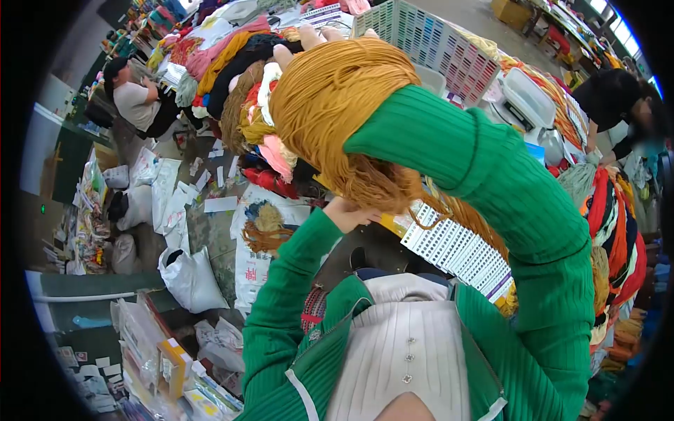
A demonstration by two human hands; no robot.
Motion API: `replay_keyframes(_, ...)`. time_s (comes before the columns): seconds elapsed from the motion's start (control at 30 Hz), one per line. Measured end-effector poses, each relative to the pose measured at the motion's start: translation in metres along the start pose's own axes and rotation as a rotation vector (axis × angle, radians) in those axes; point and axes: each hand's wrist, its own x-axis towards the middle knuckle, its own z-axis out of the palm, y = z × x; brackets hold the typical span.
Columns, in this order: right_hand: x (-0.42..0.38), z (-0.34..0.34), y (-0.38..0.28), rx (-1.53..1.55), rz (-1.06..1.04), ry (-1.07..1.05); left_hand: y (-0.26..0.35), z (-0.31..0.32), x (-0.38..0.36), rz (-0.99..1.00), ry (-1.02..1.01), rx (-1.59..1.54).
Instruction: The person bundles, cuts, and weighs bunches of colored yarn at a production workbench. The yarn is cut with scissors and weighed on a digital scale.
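Observation:
A thick skein of mustard yarn [337, 91] is looped around my right hand and wrist, raised above the table edge. Only the fingertips of my right hand [309, 38] show past the skein, stretched out and apart; the palm is hidden. Below, my left hand [348, 215] is closed at the darker, bunched lower end of the yarn, its fingers partly covered by strands. Loose brown-gold strands [477, 228] hang to the right of it, over a row of white cards with punched holes [456, 249].
A grey plastic basket [428, 49] and heaps of coloured yarn [242, 77] lie on the table. More skeins [611, 231] hang at right. White sacks [193, 277] and paper scraps litter the floor at left. One person [137, 98] sits at left; another [618, 105] works at right.

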Motion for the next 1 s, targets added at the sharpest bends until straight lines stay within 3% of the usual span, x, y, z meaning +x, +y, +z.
replay_keyframes(0.13,0.022,0.006,-0.014,-0.139,0.020,-0.013,-0.002,0.018,-0.008,0.048,-0.127,-0.041)
replay_keyframes(0.27,0.026,0.004,-0.006,-0.163,0.038,-0.007,0.002,-0.005,-0.041,0.542,-0.394,-0.061)
replay_keyframes(0.33,0.023,-0.004,0.004,-0.149,0.042,0.003,-0.025,-0.028,-0.053,0.986,-0.399,-0.816)
replay_keyframes(0.4,0.021,-0.009,0.009,-0.138,0.039,0.001,-0.007,-0.069,-0.048,1.181,-0.394,-0.862)
replay_keyframes(0.47,0.018,-0.013,0.011,-0.132,0.041,0.005,0.035,-0.056,-0.049,0.905,0.334,-0.941)
replay_keyframes(0.53,0.013,-0.019,0.013,-0.122,0.043,0.016,0.069,-0.037,-0.029,0.836,-0.032,-0.769)
replay_keyframes(0.6,0.008,-0.024,0.016,-0.113,0.040,0.027,0.061,-0.034,-0.023,0.605,-0.104,-0.251)
replay_keyframes(0.67,-0.001,-0.028,0.017,-0.097,0.041,0.027,0.061,-0.037,-0.026,0.488,-0.387,-0.047)
replay_keyframes(0.7,-0.007,-0.030,0.018,-0.080,0.035,0.023,0.070,-0.043,-0.033,0.479,-0.637,-0.101)
replay_keyframes(0.77,-0.021,-0.029,0.020,-0.047,0.042,0.019,0.075,-0.048,-0.027,0.675,-1.134,-0.174)
replay_keyframes(0.83,-0.032,-0.025,0.019,-0.029,0.049,0.012,0.081,-0.050,-0.020,0.788,-1.433,-0.255)
replay_keyframes(0.93,-0.047,-0.021,0.019,0.003,0.044,-0.005,0.125,-0.049,-0.051,0.456,-1.558,-0.406)
replay_keyframes(1.0,-0.052,-0.016,0.015,0.016,0.034,-0.013,0.149,-0.033,-0.062,0.343,-1.525,-0.563)
